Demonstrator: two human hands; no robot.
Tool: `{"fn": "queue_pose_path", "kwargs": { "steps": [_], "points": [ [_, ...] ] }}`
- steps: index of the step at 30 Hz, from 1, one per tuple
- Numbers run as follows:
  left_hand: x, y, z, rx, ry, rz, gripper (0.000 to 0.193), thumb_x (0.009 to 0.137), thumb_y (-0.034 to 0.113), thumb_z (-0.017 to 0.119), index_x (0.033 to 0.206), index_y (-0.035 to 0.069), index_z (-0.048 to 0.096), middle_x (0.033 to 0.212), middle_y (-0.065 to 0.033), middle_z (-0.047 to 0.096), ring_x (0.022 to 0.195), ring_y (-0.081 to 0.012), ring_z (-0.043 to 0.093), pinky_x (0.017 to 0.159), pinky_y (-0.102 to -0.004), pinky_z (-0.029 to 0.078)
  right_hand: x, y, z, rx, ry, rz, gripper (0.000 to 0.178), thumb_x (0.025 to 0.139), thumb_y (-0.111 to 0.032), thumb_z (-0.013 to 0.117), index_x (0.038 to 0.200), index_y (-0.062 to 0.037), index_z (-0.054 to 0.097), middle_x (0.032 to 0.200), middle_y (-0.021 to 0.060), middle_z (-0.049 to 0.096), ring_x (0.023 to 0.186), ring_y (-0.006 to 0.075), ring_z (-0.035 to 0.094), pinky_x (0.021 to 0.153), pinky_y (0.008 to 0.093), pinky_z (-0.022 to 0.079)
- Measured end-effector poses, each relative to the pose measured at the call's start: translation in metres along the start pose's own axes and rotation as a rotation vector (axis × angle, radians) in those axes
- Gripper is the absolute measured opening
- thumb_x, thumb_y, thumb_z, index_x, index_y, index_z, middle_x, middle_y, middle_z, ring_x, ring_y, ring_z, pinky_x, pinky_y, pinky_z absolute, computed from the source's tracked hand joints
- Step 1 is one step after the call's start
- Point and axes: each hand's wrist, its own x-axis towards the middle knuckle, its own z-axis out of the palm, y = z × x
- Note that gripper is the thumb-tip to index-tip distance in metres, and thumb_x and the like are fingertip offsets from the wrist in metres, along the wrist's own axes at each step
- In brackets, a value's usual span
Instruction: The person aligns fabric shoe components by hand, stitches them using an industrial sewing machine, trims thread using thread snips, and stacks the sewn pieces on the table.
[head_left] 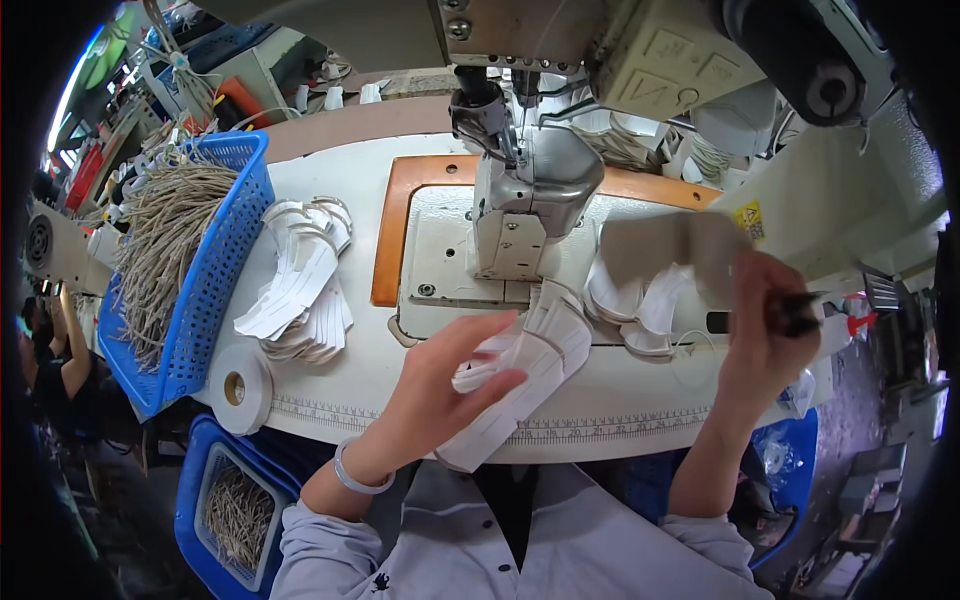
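Note:
My left hand (445, 385) is over a fanned stack of white curved pieces (525, 385) at the table's front edge. Its fingers are apart, and the thumb lies along the stack. Raised at the right, my right hand (765, 325) is closed on a beige curved piece (650, 250), which is blurred by motion. A dark object (795, 312) is also tucked in that hand, too smeared to name. Below the beige piece lies a second small stack of white pieces (652, 310). The sewing machine's post (512, 245) stands just beyond my hands.
To the left, a blue basket (215, 290) holds many beige cords, beside another stack of white pieces (300, 280) and a tape roll (241, 388). A ruler strip (600, 425) runs along the table's front. Below left is a second bin (190, 500). Another person (70, 350) is at far left.

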Motion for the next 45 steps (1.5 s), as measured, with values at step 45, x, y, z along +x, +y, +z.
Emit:
{"fn": "queue_pose_path", "kwargs": {
  "steps": [45],
  "points": [
    [-0.015,0.051,-0.028,0.181,-0.140,0.371,0.014,0.053,0.004,0.072,0.056,0.000,0.058,0.063,-0.0136,0.060,0.049,-0.0178,0.051,0.058,-0.0329,0.038,-0.064,-0.020,0.030,0.316,-0.886,0.200,0.007,0.072,-0.001,0.067,0.076,0.0017,0.062,0.065,0.0028,0.057,0.045,0.0007,0.035,0.037,0.0183,0.022]
  ]
}}
